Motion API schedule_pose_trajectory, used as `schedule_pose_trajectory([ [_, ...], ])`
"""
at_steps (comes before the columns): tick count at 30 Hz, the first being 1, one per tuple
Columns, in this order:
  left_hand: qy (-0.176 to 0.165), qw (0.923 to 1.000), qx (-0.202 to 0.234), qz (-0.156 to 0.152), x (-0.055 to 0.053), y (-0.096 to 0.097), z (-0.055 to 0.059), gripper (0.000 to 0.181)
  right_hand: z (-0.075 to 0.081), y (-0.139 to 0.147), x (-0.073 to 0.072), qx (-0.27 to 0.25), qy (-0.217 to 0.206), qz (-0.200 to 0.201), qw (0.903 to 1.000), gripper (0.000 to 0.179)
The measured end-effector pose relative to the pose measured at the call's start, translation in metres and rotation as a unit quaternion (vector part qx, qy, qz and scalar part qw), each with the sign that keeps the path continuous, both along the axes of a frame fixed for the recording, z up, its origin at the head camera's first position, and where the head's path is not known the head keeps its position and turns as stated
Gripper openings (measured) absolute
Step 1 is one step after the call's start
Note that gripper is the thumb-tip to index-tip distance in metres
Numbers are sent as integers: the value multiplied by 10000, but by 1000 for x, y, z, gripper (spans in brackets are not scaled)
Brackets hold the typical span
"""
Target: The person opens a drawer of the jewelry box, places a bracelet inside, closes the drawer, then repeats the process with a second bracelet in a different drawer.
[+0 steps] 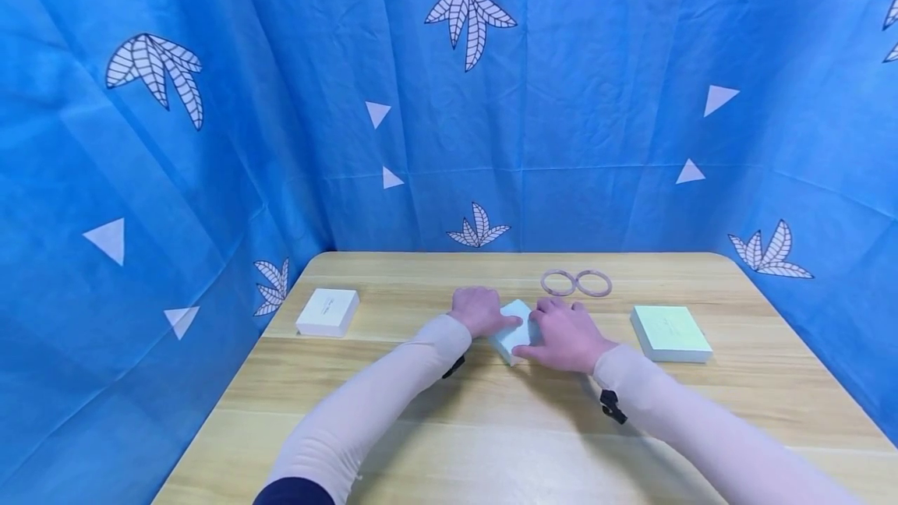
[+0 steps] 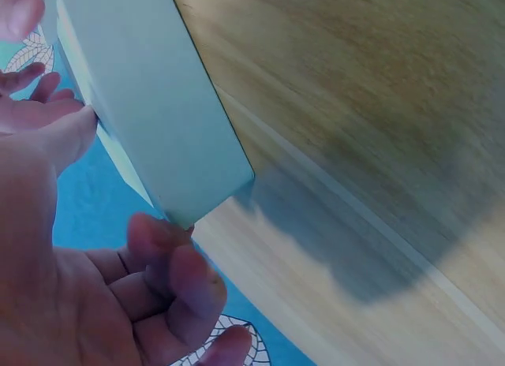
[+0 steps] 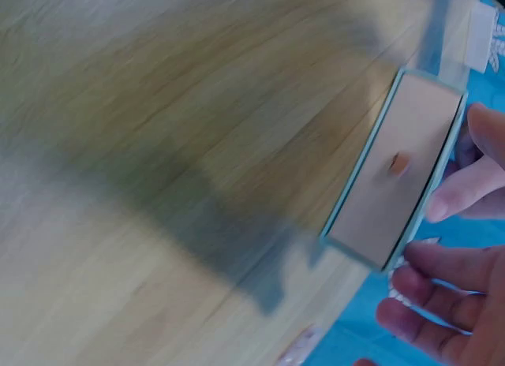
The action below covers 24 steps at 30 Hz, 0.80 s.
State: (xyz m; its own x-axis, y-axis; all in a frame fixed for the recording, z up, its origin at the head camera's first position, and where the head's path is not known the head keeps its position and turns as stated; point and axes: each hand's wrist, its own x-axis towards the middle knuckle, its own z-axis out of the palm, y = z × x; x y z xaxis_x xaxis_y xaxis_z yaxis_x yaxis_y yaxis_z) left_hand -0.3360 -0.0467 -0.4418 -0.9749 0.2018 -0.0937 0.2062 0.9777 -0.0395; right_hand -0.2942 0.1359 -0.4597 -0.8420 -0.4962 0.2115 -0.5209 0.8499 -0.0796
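Note:
A small pale mint drawer box (image 1: 514, 331) lies between my two hands near the middle of the table, turned at an angle. My left hand (image 1: 479, 312) pinches its left side, thumb over the top and the other fingers curled by a lower corner (image 2: 170, 145). From the other side my right hand (image 1: 567, 335) holds it, thumb toward the near end and fingertips at the far part. In the right wrist view, one end of the box shows a pale beige panel (image 3: 379, 200) framed by the mint sleeve, with a small brown tab (image 3: 400, 163) at its centre.
On the left of the wooden table (image 1: 449, 450) stands a white box (image 1: 327, 312). A larger light green box (image 1: 670, 332) lies to the right. Two thin pinkish rings (image 1: 595, 294) lie side by side behind my right hand. Blue patterned cloth (image 1: 596, 100) hangs around the table.

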Motion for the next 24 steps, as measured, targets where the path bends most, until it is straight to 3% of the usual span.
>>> schedule_pose_trajectory([
  [9, 77, 10000, -50, 15, 1, -1, 0, 56, -2, -7, 7, 236, 123, 33, 9996, 69],
  [24, -350, 9990, -216, 184, 5, 1, 3, 58, -3, 4, 4, 248, 260, 302, 9989, 61],
])
